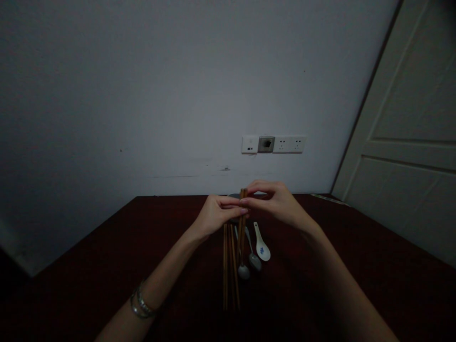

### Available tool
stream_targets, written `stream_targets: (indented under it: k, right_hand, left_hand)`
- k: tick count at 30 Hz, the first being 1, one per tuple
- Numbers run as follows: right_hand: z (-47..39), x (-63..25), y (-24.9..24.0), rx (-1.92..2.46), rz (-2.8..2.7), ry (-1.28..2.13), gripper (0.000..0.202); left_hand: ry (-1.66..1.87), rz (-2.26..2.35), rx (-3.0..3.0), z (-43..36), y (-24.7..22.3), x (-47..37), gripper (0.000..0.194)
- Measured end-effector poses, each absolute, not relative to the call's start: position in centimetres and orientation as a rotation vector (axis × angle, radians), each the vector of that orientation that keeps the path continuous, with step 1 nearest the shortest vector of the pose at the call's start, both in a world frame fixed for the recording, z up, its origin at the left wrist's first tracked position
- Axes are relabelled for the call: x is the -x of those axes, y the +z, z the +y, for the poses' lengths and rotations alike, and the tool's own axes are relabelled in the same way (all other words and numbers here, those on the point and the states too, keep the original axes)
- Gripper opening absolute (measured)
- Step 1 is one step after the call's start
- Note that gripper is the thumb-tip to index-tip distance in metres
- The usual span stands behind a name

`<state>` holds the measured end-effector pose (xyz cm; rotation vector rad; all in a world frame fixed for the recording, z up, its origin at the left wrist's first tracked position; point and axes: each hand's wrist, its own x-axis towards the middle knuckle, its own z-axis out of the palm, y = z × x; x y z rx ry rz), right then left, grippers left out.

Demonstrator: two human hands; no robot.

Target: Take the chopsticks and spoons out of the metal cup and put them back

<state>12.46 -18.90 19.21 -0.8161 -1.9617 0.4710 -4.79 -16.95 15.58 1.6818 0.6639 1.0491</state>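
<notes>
Both my hands meet over the table around a few wooden chopsticks held roughly upright. My left hand pinches them from the left, and my right hand has its thumb and fingers on their upper end. More chopsticks lie on the table just below my left hand. To their right are a small metal spoon, a larger metal spoon and a white ceramic spoon with a blue mark. Behind my hands a round grey item is mostly hidden.
The dark red table reaches back to a pale wall. Sockets and a switch plate are on that wall. A thin flat strip lies near the back right edge, beside a white door.
</notes>
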Motion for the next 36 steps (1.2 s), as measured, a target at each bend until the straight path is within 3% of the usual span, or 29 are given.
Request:
stream_targets:
  k: [25, 36]
  right_hand:
    - [-18.22, -11.78, 18.53, 0.933, -1.828, 0.627, 0.021]
    - [-17.90, -11.88, 18.44, 0.967, -1.728, 0.644, 0.021]
  left_hand:
    - [0.988, 0.668, -1.610, -16.54, 15.22, 4.52, 0.025]
    - [0.777, 0.662, -1.754, -16.29, 15.14, 5.00, 0.021]
